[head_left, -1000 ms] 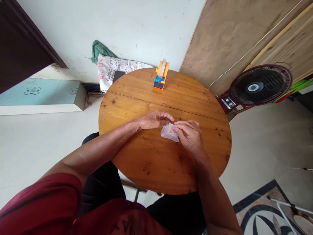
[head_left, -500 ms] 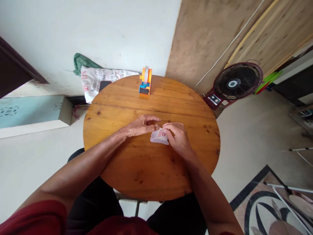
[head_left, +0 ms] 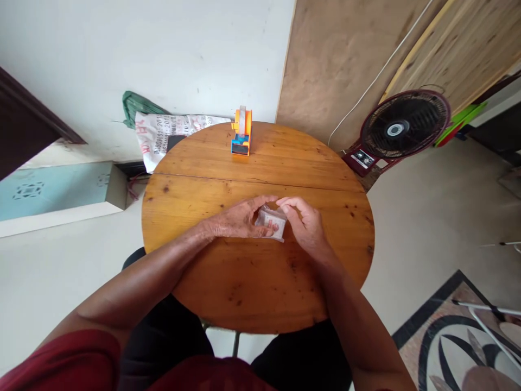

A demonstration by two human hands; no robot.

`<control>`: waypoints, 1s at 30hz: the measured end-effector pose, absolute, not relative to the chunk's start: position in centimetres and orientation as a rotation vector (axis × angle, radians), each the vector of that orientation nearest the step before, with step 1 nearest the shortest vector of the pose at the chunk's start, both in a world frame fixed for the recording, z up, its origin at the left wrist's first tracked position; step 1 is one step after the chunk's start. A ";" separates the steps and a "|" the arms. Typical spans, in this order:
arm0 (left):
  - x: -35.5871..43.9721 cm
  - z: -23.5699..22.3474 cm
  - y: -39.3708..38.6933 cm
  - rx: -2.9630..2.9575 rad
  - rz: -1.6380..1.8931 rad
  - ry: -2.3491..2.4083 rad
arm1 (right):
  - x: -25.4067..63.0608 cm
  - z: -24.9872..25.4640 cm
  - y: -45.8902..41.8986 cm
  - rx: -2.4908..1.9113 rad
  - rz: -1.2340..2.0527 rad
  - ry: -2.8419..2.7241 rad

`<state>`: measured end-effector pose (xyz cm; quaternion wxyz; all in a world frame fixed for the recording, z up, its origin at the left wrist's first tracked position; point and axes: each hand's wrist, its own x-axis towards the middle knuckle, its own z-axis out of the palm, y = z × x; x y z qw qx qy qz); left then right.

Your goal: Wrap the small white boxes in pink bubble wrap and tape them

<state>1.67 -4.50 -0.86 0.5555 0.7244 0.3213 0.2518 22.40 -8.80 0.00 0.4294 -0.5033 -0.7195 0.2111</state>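
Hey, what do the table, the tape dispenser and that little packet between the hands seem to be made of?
Table: wood, probably varnished; dark knots and a soft sheen show. Tape dispenser: likely hard plastic, from its bright, even orange and blue. Packet: apparently thin, clear plastic film outside, judging by its crinkled, see-through edges; what's inside is unclear.

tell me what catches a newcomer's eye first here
Probably the orange tape dispenser, near the far edge of the round wooden table. Next, the left hand around a small white packet mid-table, with the right hand at its edge; then the red fan past the table, far right.
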 end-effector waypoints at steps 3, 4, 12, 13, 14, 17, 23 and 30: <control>1.8 -1.3 -4.4 1.589 0.555 0.671 | 22.8 0.3 -8.5 -1.279 0.581 -1.683; 1.9 -1.5 -4.4 1.553 0.551 0.636 | 22.9 0.3 -8.4 -1.269 0.594 -1.647; 1.7 -1.5 -4.1 1.470 0.497 0.561 | 24.4 -0.4 -7.2 -1.206 0.675 -1.409; 1.7 -1.5 -4.1 1.462 0.493 0.560 | 24.5 -0.4 -7.0 -1.204 0.679 -1.387; 1.7 -1.4 -4.1 1.449 0.497 0.546 | 24.6 -0.5 -7.0 -1.201 0.683 -1.365; 1.6 -1.1 -4.1 1.430 0.518 0.488 | 24.7 -0.4 -6.7 -1.189 0.699 -1.278; 1.5 -1.0 -3.7 1.536 0.461 0.623 | 24.9 -0.1 -6.2 -1.166 0.690 -1.134; 2.7 -1.8 -3.8 1.339 0.523 0.701 | 25.3 -0.6 -6.0 -1.306 0.572 -1.247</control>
